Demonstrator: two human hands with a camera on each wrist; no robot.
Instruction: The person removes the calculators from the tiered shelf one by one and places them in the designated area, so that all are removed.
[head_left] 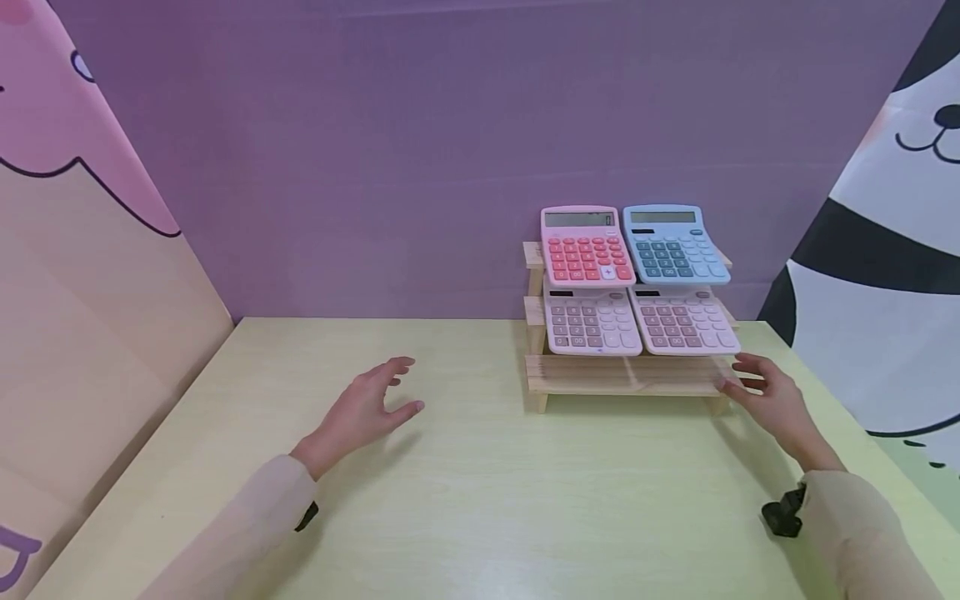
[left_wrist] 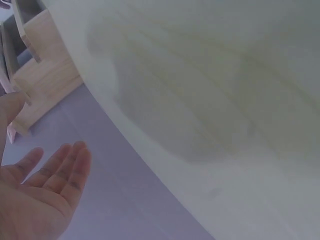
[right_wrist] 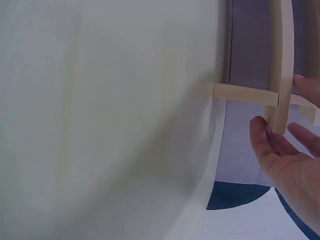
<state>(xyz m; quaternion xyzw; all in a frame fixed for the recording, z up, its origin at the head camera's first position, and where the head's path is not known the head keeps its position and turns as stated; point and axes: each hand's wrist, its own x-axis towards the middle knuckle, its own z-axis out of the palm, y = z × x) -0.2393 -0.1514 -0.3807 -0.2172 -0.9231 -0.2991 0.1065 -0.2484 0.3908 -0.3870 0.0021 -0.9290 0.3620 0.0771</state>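
My right hand (head_left: 772,404) is at the right end of a stepped wooden rack (head_left: 626,377), its thumb at the front corner of the lowest board and its fingers around that end. In the right wrist view the fingers (right_wrist: 259,131) curl about the end of the board (right_wrist: 281,112). On the upper steps stand a pink calculator (head_left: 587,229), a blue calculator (head_left: 670,242) and two pale pink ones below them. To the left, my left hand (head_left: 358,412) hovers over the table with its fingers apart, holding nothing; its palm (left_wrist: 42,207) shows in the left wrist view.
The rack stands toward the back right of a light wooden table (head_left: 465,500). Behind it rises a purple backdrop (head_left: 375,167). Printed cartoon panels flank the table on both sides. A black wrist device (head_left: 783,512) sits at my right sleeve.
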